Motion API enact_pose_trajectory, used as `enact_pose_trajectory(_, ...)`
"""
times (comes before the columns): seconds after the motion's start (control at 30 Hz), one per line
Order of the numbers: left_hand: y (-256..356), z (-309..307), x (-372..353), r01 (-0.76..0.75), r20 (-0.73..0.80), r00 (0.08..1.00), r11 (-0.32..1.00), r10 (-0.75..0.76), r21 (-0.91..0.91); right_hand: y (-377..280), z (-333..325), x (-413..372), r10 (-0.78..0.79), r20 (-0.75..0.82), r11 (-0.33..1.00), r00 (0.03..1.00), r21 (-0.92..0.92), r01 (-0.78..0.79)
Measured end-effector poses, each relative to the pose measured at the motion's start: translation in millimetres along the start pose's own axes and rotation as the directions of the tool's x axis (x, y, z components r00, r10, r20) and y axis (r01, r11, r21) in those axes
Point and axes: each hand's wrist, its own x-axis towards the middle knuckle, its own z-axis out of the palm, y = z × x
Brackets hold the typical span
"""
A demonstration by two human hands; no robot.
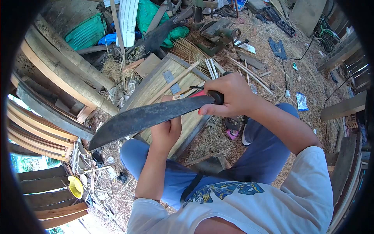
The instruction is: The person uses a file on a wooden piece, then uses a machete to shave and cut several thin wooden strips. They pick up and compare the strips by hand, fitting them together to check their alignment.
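My right hand (230, 97) grips the black handle of a long, dark, curved machete (144, 117). Its blade runs down and left across the view, with the tip near the stacked planks. My left hand (165, 132) is a closed fist just behind the blade's middle, thumb up. A small pale bamboo sliver (177, 96) shows above the blade at the thumb; the rest of it is hidden. Both hands hover over my knees in blue trousers (175, 175) and over a woven bamboo panel (163, 84) on the ground.
Thick bamboo poles (66, 66) and curved planks (39, 124) lie at left. Thin bamboo strips (249, 74), straw and scraps litter the ground. A green metal tool (222, 35), green tarp (152, 15), a yellow bowl (76, 186) and cables (304, 50) are around.
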Motion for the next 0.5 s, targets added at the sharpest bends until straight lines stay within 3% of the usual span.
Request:
enact_pose_trajectory(0.1,1,2,1,0.002,-0.006,1.0,0.999,-0.002,-0.05,0,0,0,0.005,0.003,1.0,1.0,0.016,-0.005)
enact_pose_trajectory(0.4,9,5,5,-0.099,-0.074,0.992,0.993,0.103,0.058,2,1,-1,0.007,0.007,1.0,1.0,0.023,-0.008)
enact_pose_trajectory(0.5,-5,2,-1,-0.119,-0.088,0.986,0.968,0.142,0.222,2,2,0,-0.001,-0.001,1.0,1.0,0.023,0.001)
